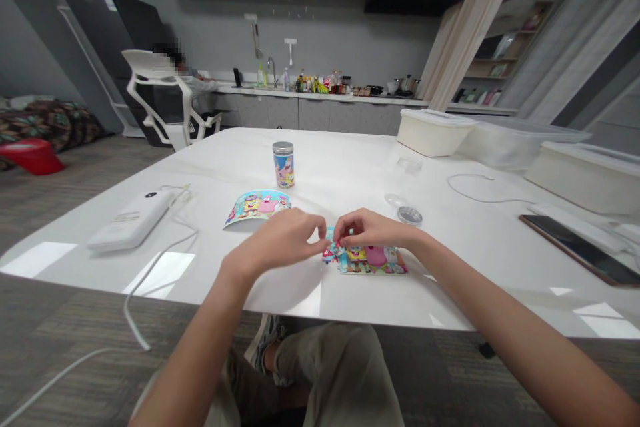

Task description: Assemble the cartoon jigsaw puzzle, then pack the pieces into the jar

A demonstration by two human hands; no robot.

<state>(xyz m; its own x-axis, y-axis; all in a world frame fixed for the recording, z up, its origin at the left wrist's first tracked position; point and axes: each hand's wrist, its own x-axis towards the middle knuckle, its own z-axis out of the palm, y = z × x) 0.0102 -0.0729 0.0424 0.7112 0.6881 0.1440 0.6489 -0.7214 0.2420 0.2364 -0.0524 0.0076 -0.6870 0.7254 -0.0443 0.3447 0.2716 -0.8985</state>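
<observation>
Bare forearms (pixel 205 347) reach in from the lower edge over the white bench (pixel 345 160); their hands meet near its front edge, above a colourful cartoon picture (pixel 377 263) lying flat. Joining small cartoon pieces (pixel 330 254) to the left side of that picture looks to be the step in hand; the next move seems to call for light fingertip work, lining one piece up with its neighbour and pressing it flat without shifting the rest.

Beneath and just left of the right hand (pixel 370 228) lie the pieces, with the picture extending under it towards its wrist; its thumb and forefinger are brought together, apparently pinching a small piece at the picture's left end. Fingers curled, the left hand (pixel 283 240) comes at the same pieces from the other side, thumb and forefinger close to them; whether it grips any, I cannot tell. Beyond it stand a bowed cartoon sheet (pixel 260 204) and, farther off, an upright canister (pixel 284 167).
</observation>
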